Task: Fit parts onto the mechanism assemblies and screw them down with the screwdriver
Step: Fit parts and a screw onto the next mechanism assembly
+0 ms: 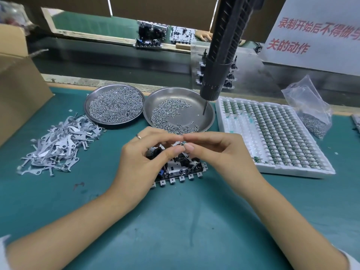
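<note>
Green bench mat (175, 221), mechanism assembly (181, 169) under both hands; left hand (144, 158), right hand (212, 152) pinching small part (182, 143)

A single wide-angle view is given from head height, aimed forward and steeply down, close over the mat (175, 221). Both forearms are seen entering from the near edge; the conveyor (109, 61) is seen far.

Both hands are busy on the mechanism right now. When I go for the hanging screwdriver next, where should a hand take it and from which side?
Probably the screwdriver's ribbed black barrel, above the smooth collar near the bit. It hangs tilted over the right-hand screw dish, tip down and free. Come in with the right hand from the near side, wrapping around the barrel; the white parts tray crowds the right.
</note>
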Demonstrator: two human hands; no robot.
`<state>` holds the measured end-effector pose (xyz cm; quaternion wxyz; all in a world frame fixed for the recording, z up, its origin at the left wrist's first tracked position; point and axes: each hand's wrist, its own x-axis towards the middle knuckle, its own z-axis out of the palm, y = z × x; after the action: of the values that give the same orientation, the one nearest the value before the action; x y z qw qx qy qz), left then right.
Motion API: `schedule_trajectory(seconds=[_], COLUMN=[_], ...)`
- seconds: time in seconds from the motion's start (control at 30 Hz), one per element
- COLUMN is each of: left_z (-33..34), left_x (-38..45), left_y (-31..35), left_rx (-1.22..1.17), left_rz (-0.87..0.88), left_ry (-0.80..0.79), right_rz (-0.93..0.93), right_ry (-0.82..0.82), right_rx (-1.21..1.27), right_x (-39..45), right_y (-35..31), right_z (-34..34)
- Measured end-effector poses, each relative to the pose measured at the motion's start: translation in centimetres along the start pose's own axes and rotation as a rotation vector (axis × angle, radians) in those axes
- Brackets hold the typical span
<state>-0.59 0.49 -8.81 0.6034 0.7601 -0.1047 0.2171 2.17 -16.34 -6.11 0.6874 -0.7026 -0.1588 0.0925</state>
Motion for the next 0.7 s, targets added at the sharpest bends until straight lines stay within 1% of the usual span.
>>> schedule_trajectory(seconds=[0.2,0.33,0.43,0.5,0.53,0.63,0.7], left_z=[-0.5,-0.7,-1.5,-2.1,-2.3,-3.2,-3.5], left_x=[0.2,0.3,0.5,0.8,0.9,0.7,0.2], left_y=[-0.1,0.2,0.4,0.5,0.5,0.3,-0.1], left_rx=[0.033,0.105,0.191,0.229,0.218,0.143,0.137], left_rz=[0.026,0.074,0.104,0.118,0.112,0.044,0.000], left_ry=[-0.023,-0.082,-0.161,-0.203,-0.193,-0.088,-0.044], right_rz=[-0.112,-0.195,-0.288,-0.360,-0.388,-0.496,-0.561], right_ry=[-0.048,-0.019,0.015,-0.003,-0.024,-0.083,-0.114], right_rx=[-0.089,-0.164,-0.289,-0.418,-0.470,-0.617,-0.702], right_x=[-0.2,-0.2,-0.4,-0.4,-0.4,-0.4,-0.3], right_y=[0.1,0.5,0.9,1.2,1.3,2.0,2.3], right_z=[0.2,0.3,0.3,0.2,0.2,0.3,0.4])
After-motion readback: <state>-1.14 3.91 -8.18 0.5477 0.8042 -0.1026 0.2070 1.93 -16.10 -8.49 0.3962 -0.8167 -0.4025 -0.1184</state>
